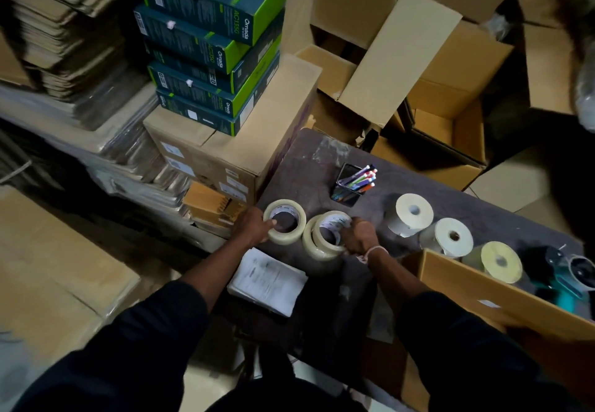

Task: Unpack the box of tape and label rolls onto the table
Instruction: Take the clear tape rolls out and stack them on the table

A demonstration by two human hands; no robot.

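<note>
Now both hands are setting tape rolls down on the bench [322, 160], to the near left of the pen holder [349, 186], which serves as the landmark. The left hand [256, 226] pinches a single tape roll [285, 221], thumb hooked inside the core and fingers on the outer wall. The right hand [359, 237] grips a leaning pair of tape rolls [325, 236] by their near rim; its fingers are mostly hidden behind the rolls.

To do this well, I would lower each roll flat until its face sits on the bench before letting go, and tip the leaning pair level so it cannot roll off.

The tape rolls are pale, translucent and glossy, with white printed cores. Right of the pen holder stand three label rolls [410, 215], matt cream. The box [450, 270] lies beyond them, open, holding a tape dispenser [566, 274].
</note>
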